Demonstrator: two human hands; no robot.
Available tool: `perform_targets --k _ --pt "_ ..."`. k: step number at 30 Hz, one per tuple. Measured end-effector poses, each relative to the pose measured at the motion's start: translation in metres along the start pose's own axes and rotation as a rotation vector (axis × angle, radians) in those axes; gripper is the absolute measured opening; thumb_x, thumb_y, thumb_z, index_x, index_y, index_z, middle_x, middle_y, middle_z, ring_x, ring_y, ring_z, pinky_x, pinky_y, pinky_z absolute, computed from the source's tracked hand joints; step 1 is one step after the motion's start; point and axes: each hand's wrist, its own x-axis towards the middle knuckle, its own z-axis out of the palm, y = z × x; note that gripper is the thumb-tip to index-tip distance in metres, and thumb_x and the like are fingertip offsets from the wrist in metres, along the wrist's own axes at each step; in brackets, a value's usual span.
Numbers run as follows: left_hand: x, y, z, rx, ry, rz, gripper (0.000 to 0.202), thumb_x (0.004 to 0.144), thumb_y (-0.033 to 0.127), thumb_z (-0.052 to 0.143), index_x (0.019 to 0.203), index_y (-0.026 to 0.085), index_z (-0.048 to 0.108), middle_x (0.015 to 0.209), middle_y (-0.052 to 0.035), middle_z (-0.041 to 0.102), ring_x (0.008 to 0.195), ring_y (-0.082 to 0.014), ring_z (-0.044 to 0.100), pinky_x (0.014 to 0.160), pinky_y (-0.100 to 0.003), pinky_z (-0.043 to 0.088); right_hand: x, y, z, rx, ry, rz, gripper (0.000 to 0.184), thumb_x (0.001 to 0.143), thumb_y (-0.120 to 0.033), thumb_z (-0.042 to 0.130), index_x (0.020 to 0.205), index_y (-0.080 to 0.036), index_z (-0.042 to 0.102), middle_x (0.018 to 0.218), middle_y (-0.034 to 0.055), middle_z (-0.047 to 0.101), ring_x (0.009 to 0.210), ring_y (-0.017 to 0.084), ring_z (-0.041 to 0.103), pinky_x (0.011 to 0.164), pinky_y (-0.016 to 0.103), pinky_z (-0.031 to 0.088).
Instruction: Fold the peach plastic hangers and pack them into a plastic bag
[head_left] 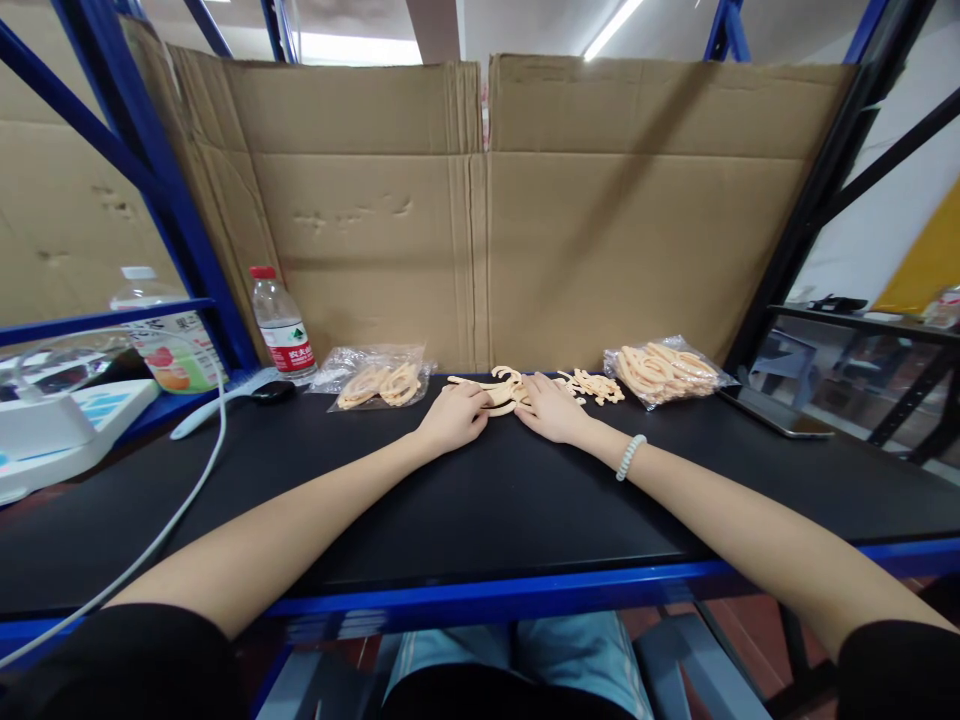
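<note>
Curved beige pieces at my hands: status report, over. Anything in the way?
Left hand and right hand on curved pieces, grip unclear. Small loose pieces beside right hand. Left bag and right bag off to either side, apparently not blocking.

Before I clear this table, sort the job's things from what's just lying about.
Likely the job:
curved pale pieces at left hand and right hand
small loose pieces
left bag
right bag

Apparently lying about:
red-capped bottle
white-capped bottle
dark phone-like slab
</note>
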Motion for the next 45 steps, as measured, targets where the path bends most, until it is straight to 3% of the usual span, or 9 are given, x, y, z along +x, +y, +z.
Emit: perform_targets --k 9,14,20,40,45 --pt "-0.001 0.000 -0.001 0.015 0.003 -0.001 0.019 0.083 0.018 0.049 0.094 0.016 0.064 0.100 -0.0094 0.065 0.093 -0.0216 0.060 0.084 -0.035 0.045 -0.004 -0.011 -0.013 -0.051 0.108 -0.113 0.052 0.088 -0.027 0.039 0.135 -0.006 0.039 0.130 0.0205 0.048 0.118 0.033 0.040 0.097 0.045 0.032" --pt "-0.001 0.004 -0.003 -0.006 -0.006 -0.030 0.020 0.084 0.019 0.049 0.096 0.016 0.064 0.101 -0.0096 0.065 0.094 -0.0229 0.060 0.084 -0.037 0.046 -0.018 -0.017 -0.020 -0.020 0.144 -0.273 0.030 0.089 -0.020 0.038 0.112 -0.013 0.057 0.108 0.0155 0.056 0.102 0.027 0.046 0.088 0.041 0.036" --pt "-0.001 0.000 0.000 0.008 -0.007 -0.009 0.019 0.085 0.021 0.049 0.097 0.017 0.064 0.102 -0.0089 0.065 0.097 -0.0228 0.059 0.086 -0.036 0.045 -0.030 -0.003 -0.022 0.134 0.121 -0.341 0.022 0.087 -0.019 0.043 0.094 -0.015 0.064 0.090 0.0091 0.063 0.091 0.022 0.053 0.085 0.036 0.042" --pt "0.001 -0.001 0.003 0.009 -0.020 -0.017 0.017 0.086 0.021 0.051 0.092 0.015 0.065 0.098 -0.0083 0.067 0.092 -0.0222 0.061 0.083 -0.035 0.045 -0.026 -0.005 -0.025 0.164 0.089 -0.369 0.020 0.086 -0.017 0.048 0.091 -0.015 0.067 0.090 0.0086 0.065 0.087 0.020 0.057 0.081 0.033 0.045" --pt "0.002 -0.002 0.005 -0.032 -0.035 -0.027 0.016 0.087 0.020 0.051 0.090 0.015 0.066 0.096 -0.0082 0.067 0.089 -0.0216 0.062 0.082 -0.034 0.047 -0.017 0.030 -0.033 0.116 0.211 -0.229 0.022 0.083 -0.015 0.047 0.095 -0.014 0.066 0.094 0.0101 0.065 0.091 0.023 0.055 0.083 0.034 0.045"
